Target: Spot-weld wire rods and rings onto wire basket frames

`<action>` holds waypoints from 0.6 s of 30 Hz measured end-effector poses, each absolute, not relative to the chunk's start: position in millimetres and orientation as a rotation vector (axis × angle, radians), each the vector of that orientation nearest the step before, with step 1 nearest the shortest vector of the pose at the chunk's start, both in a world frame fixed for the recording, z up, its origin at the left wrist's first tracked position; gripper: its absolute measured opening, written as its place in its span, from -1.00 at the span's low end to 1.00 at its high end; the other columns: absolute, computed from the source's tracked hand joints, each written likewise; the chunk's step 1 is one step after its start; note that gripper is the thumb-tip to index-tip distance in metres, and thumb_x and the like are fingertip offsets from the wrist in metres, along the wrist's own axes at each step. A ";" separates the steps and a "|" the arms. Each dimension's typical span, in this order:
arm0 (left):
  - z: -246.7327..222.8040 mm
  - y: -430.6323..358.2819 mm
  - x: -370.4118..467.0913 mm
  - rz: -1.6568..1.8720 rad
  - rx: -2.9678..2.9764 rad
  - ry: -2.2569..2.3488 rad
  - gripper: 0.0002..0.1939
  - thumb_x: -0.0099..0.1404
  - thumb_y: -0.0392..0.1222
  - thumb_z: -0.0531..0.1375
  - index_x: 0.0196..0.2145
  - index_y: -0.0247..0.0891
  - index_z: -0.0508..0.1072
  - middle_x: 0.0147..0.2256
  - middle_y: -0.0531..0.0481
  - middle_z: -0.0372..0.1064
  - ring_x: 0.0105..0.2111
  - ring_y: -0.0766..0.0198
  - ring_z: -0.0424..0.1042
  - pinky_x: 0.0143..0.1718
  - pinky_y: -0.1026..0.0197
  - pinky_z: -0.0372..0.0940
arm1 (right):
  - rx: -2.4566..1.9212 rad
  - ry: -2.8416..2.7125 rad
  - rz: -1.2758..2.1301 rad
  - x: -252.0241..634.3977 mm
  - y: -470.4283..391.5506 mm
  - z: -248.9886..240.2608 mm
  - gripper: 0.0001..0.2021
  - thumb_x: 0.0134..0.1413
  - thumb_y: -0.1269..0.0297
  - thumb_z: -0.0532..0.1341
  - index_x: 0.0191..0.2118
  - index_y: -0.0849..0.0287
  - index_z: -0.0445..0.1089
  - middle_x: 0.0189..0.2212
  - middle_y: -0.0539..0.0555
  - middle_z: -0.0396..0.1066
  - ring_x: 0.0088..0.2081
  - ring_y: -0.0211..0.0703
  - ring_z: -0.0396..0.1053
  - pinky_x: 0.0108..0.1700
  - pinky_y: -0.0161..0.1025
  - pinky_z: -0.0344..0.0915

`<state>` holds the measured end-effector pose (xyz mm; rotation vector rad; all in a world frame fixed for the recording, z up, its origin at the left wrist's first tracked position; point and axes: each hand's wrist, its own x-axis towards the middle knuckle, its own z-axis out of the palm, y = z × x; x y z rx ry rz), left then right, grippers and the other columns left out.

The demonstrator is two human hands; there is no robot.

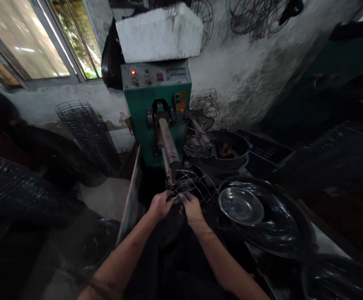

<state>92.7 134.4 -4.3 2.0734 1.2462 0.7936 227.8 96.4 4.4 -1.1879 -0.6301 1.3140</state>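
A wire basket (197,180) of thin crossed metal rods sits in front of the welding machine (137,108). Its near edge is pinched by my left hand (162,205) and my right hand (191,208), which are close together. Both hands have closed fingers, with dark fingertips. Just beyond my hands, the machine's thick upper arm (170,146) points toward me. The lower arm's tip (172,179) stands beside the basket, left of its wires; whether they touch I cannot tell.
To the right, a metal bowl (240,206) rests in a large, shiny round tray (289,216), with a dark basin (240,156) behind. A board edge (128,200) runs along my left. Stacked wire baskets (84,133) lean left; a white foam box (161,35) tops the machine.
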 end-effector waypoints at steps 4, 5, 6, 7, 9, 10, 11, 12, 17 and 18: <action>-2.6 142.2 90.3 0.802 2.096 1.246 -0.85 0.26 -0.19 0.14 -0.31 -0.29 0.47 -0.36 -0.05 0.49 -0.34 0.25 0.46 -0.28 0.28 0.30 | -1.180 -0.575 1.328 223.2 104.5 8.2 -0.61 -0.33 -0.02 0.35 -0.51 0.19 0.27 -0.69 -0.08 0.30 -0.73 -0.42 0.04 -0.74 -0.41 0.02; -2.1 144.2 89.9 0.809 2.102 1.241 -0.85 0.26 -0.20 0.14 -0.31 -0.30 0.47 -0.36 -0.06 0.49 -0.34 0.25 0.46 -0.28 0.28 0.30 | -1.178 -0.566 1.327 222.0 106.8 9.1 -0.61 -0.35 -0.01 0.36 -0.51 0.18 0.27 -0.70 -0.08 0.30 -0.73 -0.42 0.04 -0.74 -0.42 0.01; -1.6 146.0 89.5 0.815 2.107 1.241 -0.86 0.26 -0.20 0.14 -0.32 -0.30 0.47 -0.36 -0.06 0.49 -0.34 0.25 0.46 -0.27 0.29 0.30 | -1.176 -0.555 1.325 221.0 109.0 9.6 -0.61 -0.37 0.00 0.36 -0.50 0.18 0.27 -0.71 -0.09 0.29 -0.74 -0.42 0.04 -0.74 -0.42 0.00; -1.1 147.7 89.3 0.819 2.110 1.244 -0.86 0.26 -0.21 0.14 -0.32 -0.29 0.47 -0.36 -0.05 0.49 -0.34 0.25 0.46 -0.27 0.29 0.30 | -1.174 -0.545 1.322 220.0 111.2 9.9 -0.60 -0.38 0.00 0.36 -0.50 0.18 0.27 -0.72 -0.10 0.28 -0.74 -0.42 0.04 -0.75 -0.43 -0.01; -0.1 150.6 89.1 0.820 2.115 1.258 -0.87 0.26 -0.21 0.15 -0.33 -0.29 0.47 -0.37 -0.04 0.49 -0.35 0.26 0.46 -0.28 0.31 0.30 | -1.167 -0.529 1.320 218.7 115.2 9.6 -0.61 -0.39 0.01 0.36 -0.50 0.18 0.27 -0.72 -0.10 0.28 -0.75 -0.44 0.02 -0.76 -0.44 -0.03; 0.3 151.7 89.2 0.825 2.114 1.266 -0.87 0.26 -0.21 0.14 -0.33 -0.29 0.47 -0.37 -0.03 0.49 -0.35 0.27 0.46 -0.29 0.31 0.30 | -1.163 -0.525 1.320 218.4 117.0 9.2 -0.61 -0.39 0.01 0.36 -0.51 0.18 0.26 -0.72 -0.11 0.28 -0.75 -0.45 0.00 -0.76 -0.44 -0.05; 0.6 152.7 89.3 0.826 2.112 1.269 -0.87 0.26 -0.22 0.14 -0.33 -0.29 0.47 -0.37 -0.03 0.49 -0.36 0.27 0.46 -0.29 0.32 0.29 | -1.160 -0.525 1.321 218.4 118.6 8.6 -0.62 -0.39 0.02 0.35 -0.51 0.18 0.26 -0.73 -0.11 0.28 -0.76 -0.45 0.00 -0.76 -0.45 -0.06; 1.0 153.6 89.5 0.827 2.108 1.274 -0.87 0.26 -0.22 0.14 -0.34 -0.29 0.47 -0.37 -0.02 0.50 -0.36 0.28 0.46 -0.30 0.32 0.29 | -1.159 -0.529 1.324 218.5 120.2 8.1 -0.62 -0.38 0.02 0.35 -0.51 0.18 0.26 -0.73 -0.11 0.28 -0.76 -0.45 -0.01 -0.76 -0.45 -0.07; 2.2 157.0 91.1 0.838 2.078 1.298 -0.85 0.26 -0.18 0.16 -0.31 -0.29 0.49 -0.34 -0.03 0.51 -0.34 0.27 0.47 -0.30 0.32 0.30 | -1.170 -0.545 1.330 219.6 125.4 7.6 -0.65 -0.34 0.05 0.36 -0.52 0.18 0.27 -0.74 -0.10 0.27 -0.76 -0.44 0.00 -0.77 -0.43 -0.11; 2.4 157.5 91.2 0.843 2.076 1.295 -0.84 0.26 -0.18 0.16 -0.29 -0.29 0.49 -0.33 -0.04 0.52 -0.33 0.26 0.47 -0.28 0.31 0.30 | -1.177 -0.547 1.326 219.5 125.8 8.0 -0.65 -0.33 0.06 0.36 -0.52 0.18 0.27 -0.74 -0.10 0.27 -0.76 -0.44 0.00 -0.77 -0.43 -0.11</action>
